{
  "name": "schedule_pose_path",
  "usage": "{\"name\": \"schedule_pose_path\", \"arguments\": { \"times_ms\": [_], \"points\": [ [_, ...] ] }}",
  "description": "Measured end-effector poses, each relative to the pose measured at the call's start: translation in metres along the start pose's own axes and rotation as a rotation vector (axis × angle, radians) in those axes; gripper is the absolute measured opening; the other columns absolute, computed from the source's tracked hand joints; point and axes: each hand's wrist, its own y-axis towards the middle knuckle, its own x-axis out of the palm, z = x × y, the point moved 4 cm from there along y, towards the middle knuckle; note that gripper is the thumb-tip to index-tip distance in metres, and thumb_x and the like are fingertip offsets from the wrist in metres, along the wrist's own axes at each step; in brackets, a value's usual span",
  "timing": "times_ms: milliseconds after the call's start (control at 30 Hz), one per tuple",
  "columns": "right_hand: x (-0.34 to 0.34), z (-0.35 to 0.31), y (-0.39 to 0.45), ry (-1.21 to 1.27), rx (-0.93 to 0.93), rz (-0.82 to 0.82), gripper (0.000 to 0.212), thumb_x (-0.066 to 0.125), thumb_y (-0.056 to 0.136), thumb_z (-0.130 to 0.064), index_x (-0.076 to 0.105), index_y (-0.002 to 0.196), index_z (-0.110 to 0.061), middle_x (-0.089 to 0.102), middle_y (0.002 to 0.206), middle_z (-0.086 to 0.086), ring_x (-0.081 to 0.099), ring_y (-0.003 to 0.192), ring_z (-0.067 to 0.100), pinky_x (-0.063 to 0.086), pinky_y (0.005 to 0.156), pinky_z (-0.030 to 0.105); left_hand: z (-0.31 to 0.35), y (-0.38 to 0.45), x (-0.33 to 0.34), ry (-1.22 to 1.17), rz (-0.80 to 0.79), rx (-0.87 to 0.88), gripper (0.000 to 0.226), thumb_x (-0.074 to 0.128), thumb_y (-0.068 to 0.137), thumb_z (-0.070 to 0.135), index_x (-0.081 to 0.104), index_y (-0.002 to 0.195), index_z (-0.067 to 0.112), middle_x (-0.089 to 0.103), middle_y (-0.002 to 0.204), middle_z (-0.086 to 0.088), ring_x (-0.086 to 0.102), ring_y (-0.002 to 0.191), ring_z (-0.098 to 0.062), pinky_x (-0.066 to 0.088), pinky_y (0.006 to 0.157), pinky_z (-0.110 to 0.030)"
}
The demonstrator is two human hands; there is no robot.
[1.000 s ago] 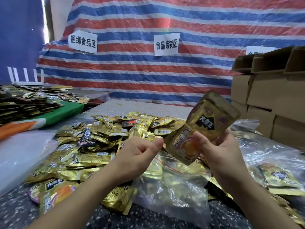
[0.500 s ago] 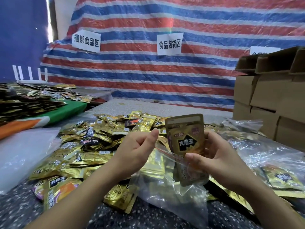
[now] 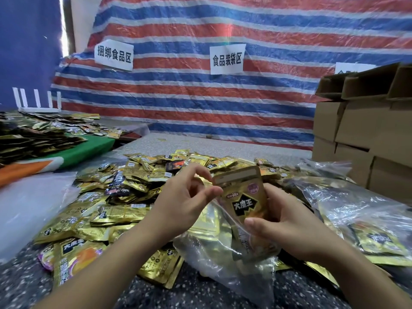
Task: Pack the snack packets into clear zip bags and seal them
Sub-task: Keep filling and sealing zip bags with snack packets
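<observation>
A gold snack packet (image 3: 242, 197) with black lettering stands upright, its lower half inside the mouth of a clear zip bag (image 3: 225, 253) that holds other gold packets. My right hand (image 3: 287, 224) grips the packet from the right, thumb across its lower front. My left hand (image 3: 185, 201) pinches the bag's left rim between thumb and forefinger, just left of the packet. A wide pile of loose gold packets (image 3: 124, 197) covers the speckled table (image 3: 200, 295) behind and left of my hands.
Filled clear bags (image 3: 347, 210) lie at the right. Stacked cardboard boxes (image 3: 367, 130) stand at the far right. A white plastic sheet (image 3: 29, 206) lies at the left, with another packet heap (image 3: 33, 137) on a green cloth beyond. A striped tarp hangs behind.
The packet came down from a raised tilt at the right to upright, then slid lower into the bag's mouth. My left hand kept its hold on the bag's rim.
</observation>
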Motion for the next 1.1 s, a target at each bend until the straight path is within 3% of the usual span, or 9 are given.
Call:
{"name": "schedule_pose_path", "arguments": {
  "times_ms": [133, 233, 367, 500, 633, 800, 867, 967, 1100],
  "points": [
    [-0.009, -0.001, 0.002, 0.015, 0.004, 0.117, 0.038, 0.071, 0.075, -0.025, 0.063, 0.104, -0.049, 0.074, 0.096, -0.007, 0.070, 0.083, 0.010, 0.054, 0.069, 0.028, -0.003, 0.002, 0.000, -0.117, -0.063, -0.128, 0.041, 0.069, 0.074, 0.041, 0.062, 0.109, 0.021, 0.065, 0.067, 0.005, 0.061, 0.062, -0.011, 0.050, 0.062, -0.026],
    [-0.016, 0.001, 0.002, 0.052, 0.014, 0.152, 0.035, 0.071, 0.075, -0.027, 0.064, 0.103, -0.048, 0.074, 0.098, -0.003, 0.071, 0.085, 0.018, 0.055, 0.071, 0.035, -0.005, 0.003, -0.002, -0.033, -0.052, -0.144, 0.018, 0.066, 0.087, 0.032, 0.074, 0.092, 0.017, 0.069, 0.067, 0.002, 0.064, 0.061, -0.008, 0.050, 0.062, -0.019],
    [-0.012, -0.001, 0.001, 0.068, 0.019, 0.108, 0.010, 0.061, 0.090, -0.040, 0.067, 0.097, -0.044, 0.072, 0.085, -0.009, 0.070, 0.076, 0.012, 0.055, 0.064, 0.028, -0.007, 0.003, -0.004, -0.076, 0.005, -0.175, 0.018, 0.064, 0.091, 0.028, 0.077, 0.082, 0.020, 0.066, 0.062, -0.005, 0.059, 0.055, -0.007, 0.045, 0.056, -0.015],
    [-0.007, -0.001, 0.002, -0.164, 0.005, 0.107, 0.014, 0.053, 0.099, -0.029, 0.066, 0.097, -0.035, 0.072, 0.090, -0.011, 0.069, 0.084, 0.009, 0.055, 0.073, 0.033, -0.005, 0.001, -0.002, -0.072, 0.035, -0.171, 0.020, 0.063, 0.094, 0.023, 0.078, 0.082, 0.021, 0.068, 0.064, -0.007, 0.060, 0.056, -0.009, 0.046, 0.057, -0.018],
    [-0.009, -0.006, -0.003, -0.354, -0.006, 0.022, 0.013, 0.051, 0.101, -0.030, 0.060, 0.095, -0.037, 0.068, 0.087, -0.015, 0.064, 0.077, 0.005, 0.051, 0.064, 0.025, 0.003, -0.002, 0.001, -0.057, 0.041, -0.132, 0.019, 0.060, 0.096, 0.014, 0.078, 0.089, 0.013, 0.069, 0.064, 0.007, 0.060, 0.056, -0.005, 0.044, 0.055, -0.014],
    [0.006, -0.008, -0.005, -0.504, 0.000, -0.129, 0.009, 0.054, 0.100, -0.038, 0.060, 0.093, -0.038, 0.067, 0.088, -0.020, 0.063, 0.080, 0.001, 0.052, 0.066, 0.024, 0.008, -0.006, 0.011, -0.038, -0.035, -0.114, 0.016, 0.063, 0.094, 0.015, 0.079, 0.093, 0.011, 0.076, 0.080, 0.000, 0.070, 0.074, -0.019, 0.058, 0.064, -0.041],
    [0.009, -0.010, -0.003, -0.520, -0.008, -0.083, 0.008, 0.065, 0.094, -0.040, 0.067, 0.091, -0.032, 0.069, 0.083, -0.018, 0.064, 0.076, 0.002, 0.053, 0.063, 0.027, 0.010, -0.008, 0.014, -0.019, -0.073, -0.110, 0.015, 0.064, 0.094, 0.019, 0.079, 0.092, 0.018, 0.076, 0.081, 0.003, 0.072, 0.077, -0.017, 0.060, 0.068, -0.042],
    [0.003, -0.013, -0.001, -0.445, -0.028, 0.108, 0.013, 0.077, 0.083, -0.035, 0.068, 0.073, -0.035, 0.067, 0.068, -0.022, 0.060, 0.061, -0.004, 0.045, 0.051, 0.014, 0.013, -0.008, 0.014, -0.003, -0.041, -0.078, 0.016, 0.063, 0.095, 0.023, 0.078, 0.087, 0.021, 0.074, 0.078, 0.005, 0.071, 0.073, -0.016, 0.059, 0.063, -0.040],
    [-0.005, -0.024, -0.003, -0.311, -0.113, 0.202, 0.021, 0.062, 0.087, -0.056, 0.075, 0.082, -0.040, 0.072, 0.076, -0.021, 0.068, 0.071, 0.000, 0.049, 0.059, 0.013, 0.016, -0.006, 0.006, -0.100, 0.099, -0.093, 0.019, 0.061, 0.092, 0.026, 0.076, 0.082, 0.021, 0.072, 0.071, 0.004, 0.070, 0.067, -0.013, 0.056, 0.055, -0.028]
  ]
}}
